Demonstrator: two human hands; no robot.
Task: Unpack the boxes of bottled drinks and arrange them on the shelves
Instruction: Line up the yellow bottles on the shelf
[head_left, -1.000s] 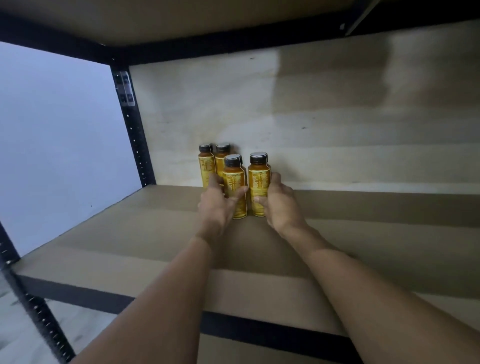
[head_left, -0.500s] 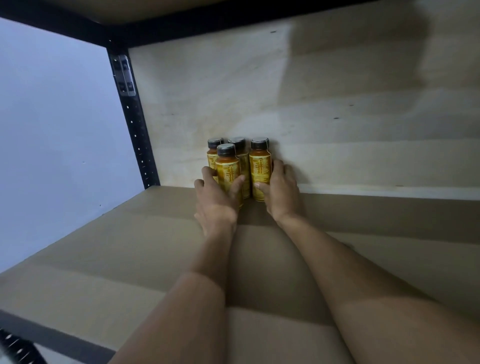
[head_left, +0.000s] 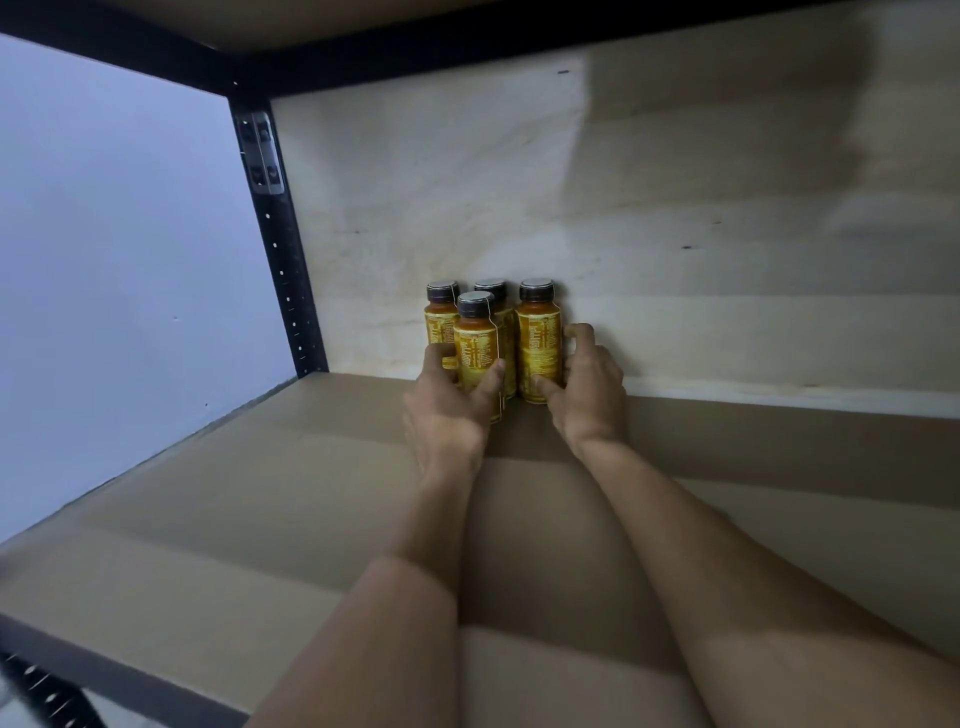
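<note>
On the shelf (head_left: 249, 499), the left hand (head_left: 445, 411) grasps the front bottle (head_left: 475, 347) and the right hand (head_left: 591, 396) grasps the right bottle (head_left: 540, 345). The rear bottles (head_left: 439, 319) stand near the plywood back panel (head_left: 519, 208).

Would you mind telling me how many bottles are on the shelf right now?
4: the back-left bottle; the back-middle bottle, partly hidden; the front bottle, held by the left hand; the right bottle, held by the right hand. Others may hide behind.
</note>
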